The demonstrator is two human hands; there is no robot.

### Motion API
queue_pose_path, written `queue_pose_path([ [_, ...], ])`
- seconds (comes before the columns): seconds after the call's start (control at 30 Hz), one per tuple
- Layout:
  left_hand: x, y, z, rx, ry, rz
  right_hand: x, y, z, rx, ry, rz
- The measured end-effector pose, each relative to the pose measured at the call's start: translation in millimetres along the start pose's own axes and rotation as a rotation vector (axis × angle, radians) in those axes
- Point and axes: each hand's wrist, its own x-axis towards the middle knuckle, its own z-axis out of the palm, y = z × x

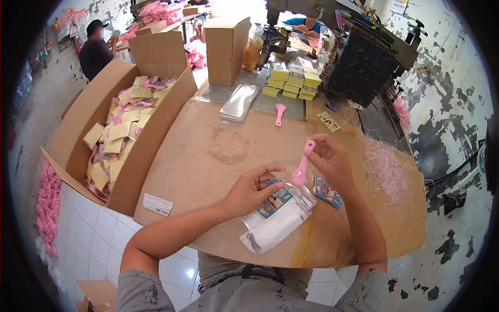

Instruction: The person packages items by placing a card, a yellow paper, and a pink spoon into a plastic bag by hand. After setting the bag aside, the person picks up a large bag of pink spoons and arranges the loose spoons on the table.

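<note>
My right hand [330, 160] pinches a pink plastic spoon [300, 174] near the hole in its handle, bowl end down. The bowl is at the mouth of a clear plastic bag [278, 226]. My left hand [254, 190] is closed on a blue printed card [274, 203] lying over the bags, its thumb on the card's upper edge. I cannot tell whether the card is inside the bag. Beside my right wrist lies another blue printed card [327, 192]. A second pink spoon [279, 114] rests farther up the table.
An open carton [143, 161] of packed pieces stands at the left. At the back are a stack of clear bags [239, 103], yellow-edged card stacks [292, 80], an upright box [225, 52] and a black machine [358, 65]. Shredded strands [385, 169] lie right. A person [96, 49] sits far left.
</note>
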Motion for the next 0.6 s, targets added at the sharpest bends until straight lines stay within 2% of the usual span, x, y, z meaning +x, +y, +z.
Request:
queue_pose_path([
  [0.03, 0.7, -1.4, -0.7, -0.016, -0.007, -0.003, -7.6, -6.6, 0.7, 0.230, 0.065, 0.073],
  [0.23, -2.6, 1.6, 10.8, -0.020, -0.063, -0.031, -33.2, -12.2, 7.2, 0.345, 0.252, 0.019],
  [0.47, -2.9, -3.2, 6.4, 0.137, -0.082, -0.120, -50.5, 9.3, 29.3, 0.439, 0.204, 0.020],
  [0.53, 0.9, -8.2, 4.3, 0.066, -0.045, -0.104, -55.6, 12.2, 28.7, 0.487, 0.140, 0.071],
  [0.6, 0.8, -5.7, 3.4, 0.017, -0.039, -0.112, -53.1, 15.0, 16.3, 0.151, -0.036, -0.048],
])
